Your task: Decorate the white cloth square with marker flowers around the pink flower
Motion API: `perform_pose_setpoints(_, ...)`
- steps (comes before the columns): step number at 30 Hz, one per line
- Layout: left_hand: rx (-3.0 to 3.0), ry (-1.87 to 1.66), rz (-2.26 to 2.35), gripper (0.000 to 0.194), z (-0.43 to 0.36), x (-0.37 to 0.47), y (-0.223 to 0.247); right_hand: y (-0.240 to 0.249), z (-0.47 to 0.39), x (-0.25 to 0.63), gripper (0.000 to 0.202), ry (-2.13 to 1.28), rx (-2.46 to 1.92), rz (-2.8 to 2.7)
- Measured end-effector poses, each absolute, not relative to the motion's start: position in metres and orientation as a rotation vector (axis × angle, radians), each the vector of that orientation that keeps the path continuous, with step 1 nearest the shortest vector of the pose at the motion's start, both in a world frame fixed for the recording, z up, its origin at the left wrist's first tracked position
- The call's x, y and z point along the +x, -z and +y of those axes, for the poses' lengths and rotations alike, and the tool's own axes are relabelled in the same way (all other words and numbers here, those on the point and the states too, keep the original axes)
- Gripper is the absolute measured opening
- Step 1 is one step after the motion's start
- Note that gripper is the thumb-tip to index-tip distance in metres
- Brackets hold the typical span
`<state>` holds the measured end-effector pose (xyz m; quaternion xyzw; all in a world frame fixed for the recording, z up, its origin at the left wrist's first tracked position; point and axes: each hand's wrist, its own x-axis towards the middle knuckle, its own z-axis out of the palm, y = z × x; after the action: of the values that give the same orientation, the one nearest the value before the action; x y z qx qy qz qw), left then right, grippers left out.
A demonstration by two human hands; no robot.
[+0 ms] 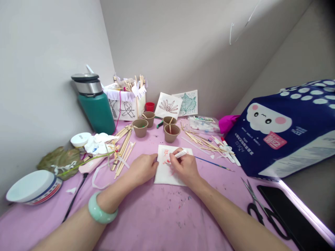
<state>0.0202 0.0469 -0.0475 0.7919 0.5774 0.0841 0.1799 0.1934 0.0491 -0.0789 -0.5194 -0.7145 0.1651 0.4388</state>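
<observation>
A white square sheet [161,177] lies on the pink cloth, with red-orange marks on its upper part. My right hand [184,167] grips a white marker [180,153] in a pinch, its tip down at the marks. My left hand [143,168] rests at the sheet's left edge, fingers together and bent; whether anything is between them is hidden. A pale green bangle [101,209] circles my left wrist. Just behind the sheet stands a brown pot [172,135] with a stick in it. Right of the sheet lies a thin blue brush [213,162].
At the left are a green bottle [97,113], a bowl [32,188], a dried leaf [60,160] and wooden sticks [123,151]. Two drawn cards [169,105] lean on the wall. A big blue package [282,136], scissors [255,200] and a black phone [290,216] are at the right.
</observation>
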Motion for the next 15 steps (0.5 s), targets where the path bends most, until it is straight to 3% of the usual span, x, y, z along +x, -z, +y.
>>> perform_pose_setpoints(15, 2.225, -0.240, 1.640, 0.029, 0.0470, 0.0203, 0.0476, 0.0788, 0.0477, 0.1924, 0.024, -0.398, -1.295, -1.758)
